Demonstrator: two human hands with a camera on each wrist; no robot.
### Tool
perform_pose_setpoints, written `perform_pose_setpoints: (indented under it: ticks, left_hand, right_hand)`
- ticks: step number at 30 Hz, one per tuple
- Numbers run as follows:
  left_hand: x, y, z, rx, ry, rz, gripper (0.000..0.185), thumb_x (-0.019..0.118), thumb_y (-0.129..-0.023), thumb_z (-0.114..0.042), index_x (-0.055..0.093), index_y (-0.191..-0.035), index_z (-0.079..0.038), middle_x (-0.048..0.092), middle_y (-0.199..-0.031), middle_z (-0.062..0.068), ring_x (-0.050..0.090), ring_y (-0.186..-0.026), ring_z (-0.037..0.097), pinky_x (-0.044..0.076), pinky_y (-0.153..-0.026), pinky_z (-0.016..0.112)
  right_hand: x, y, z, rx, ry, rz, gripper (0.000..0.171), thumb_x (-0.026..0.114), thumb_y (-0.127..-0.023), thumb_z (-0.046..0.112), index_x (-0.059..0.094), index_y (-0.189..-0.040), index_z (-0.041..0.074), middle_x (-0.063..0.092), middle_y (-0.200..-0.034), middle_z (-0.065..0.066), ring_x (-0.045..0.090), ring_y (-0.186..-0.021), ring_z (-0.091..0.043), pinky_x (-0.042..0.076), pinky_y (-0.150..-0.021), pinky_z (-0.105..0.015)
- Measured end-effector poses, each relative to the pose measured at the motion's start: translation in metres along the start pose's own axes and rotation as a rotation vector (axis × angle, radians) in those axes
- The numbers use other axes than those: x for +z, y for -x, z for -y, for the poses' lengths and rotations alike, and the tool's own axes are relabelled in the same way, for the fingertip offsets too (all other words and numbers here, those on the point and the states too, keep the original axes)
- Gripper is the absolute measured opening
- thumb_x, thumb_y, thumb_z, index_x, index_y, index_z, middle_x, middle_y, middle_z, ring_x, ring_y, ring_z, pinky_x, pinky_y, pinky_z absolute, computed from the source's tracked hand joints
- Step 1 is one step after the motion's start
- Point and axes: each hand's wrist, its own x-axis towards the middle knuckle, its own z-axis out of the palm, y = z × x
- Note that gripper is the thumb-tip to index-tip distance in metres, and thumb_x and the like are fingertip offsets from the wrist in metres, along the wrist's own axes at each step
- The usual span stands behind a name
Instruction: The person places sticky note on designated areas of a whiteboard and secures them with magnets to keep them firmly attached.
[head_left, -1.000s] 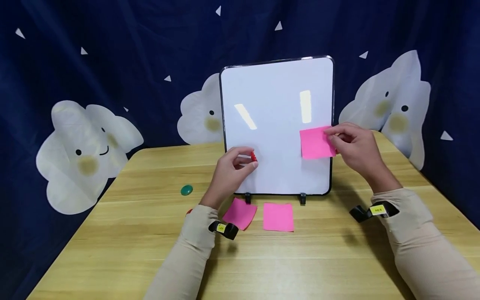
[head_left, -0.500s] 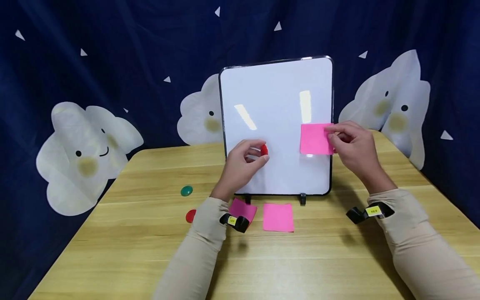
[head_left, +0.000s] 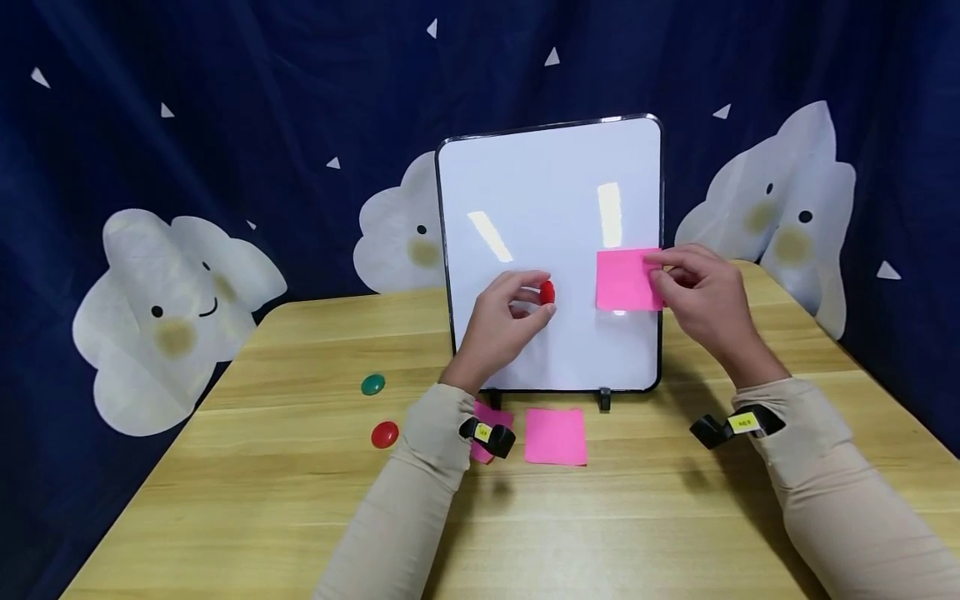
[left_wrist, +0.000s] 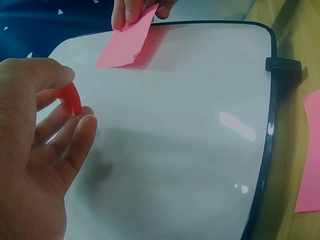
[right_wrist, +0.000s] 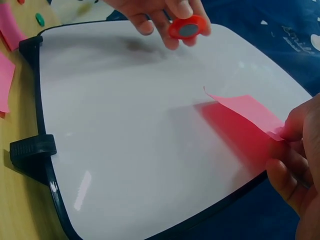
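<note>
A white magnetic board (head_left: 540, 200) (left_wrist: 190, 140) (right_wrist: 140, 140) stands upright on black feet at the back of the wooden table (head_left: 600, 533). My right hand (head_left: 701, 292) pinches a pink sticky note (head_left: 626, 279) (left_wrist: 125, 42) (right_wrist: 250, 112) by its right edge against the board's right side. My left hand (head_left: 517, 312) (left_wrist: 45, 125) pinches a red round magnet (head_left: 547, 292) (left_wrist: 70, 99) (right_wrist: 186, 27) in front of the board's middle, left of the note.
Two pink notes lie before the board: one (head_left: 555, 436) in the open, one (head_left: 483, 417) partly under my left wrist. A green magnet (head_left: 372, 384) and a red magnet (head_left: 385, 434) lie on the table's left. A dark blue cloud-print curtain (head_left: 187, 167) hangs behind.
My left hand has carried the red magnet up and to the right, toward the pink note. The note has risen a little and lies flatter on the board. The table's red magnet has come into view.
</note>
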Motion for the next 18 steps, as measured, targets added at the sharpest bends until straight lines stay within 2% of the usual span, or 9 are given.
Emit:
perform_pose_setpoints:
  ticks: [8,18]
  left_hand:
    - [0.008,-0.005,0.0,0.064,0.029,-0.025,0.04,0.074,-0.092,-0.014,0.064,-0.131,-0.007,0.062,-0.117,0.0,0.064,-0.1,0.008,0.056,-0.083,0.027]
    - [0.021,-0.014,-0.006,0.137,0.022,-0.072,0.039,0.074,-0.092,-0.013,0.065,-0.129,-0.006,0.06,-0.118,0.0,0.062,-0.098,0.007,0.056,-0.078,0.027]
  right_hand:
    - [0.001,-0.001,0.0,-0.058,0.007,-0.018,0.023,0.065,-0.095,0.008,0.076,-0.115,0.006,0.065,-0.109,-0.003,0.055,-0.083,-0.014,0.046,-0.068,-0.015]
    - [0.005,-0.001,0.0,-0.045,0.028,-0.053,0.023,0.064,-0.094,0.007,0.076,-0.113,0.003,0.059,-0.102,-0.003,0.054,-0.08,-0.014,0.044,-0.066,-0.012]
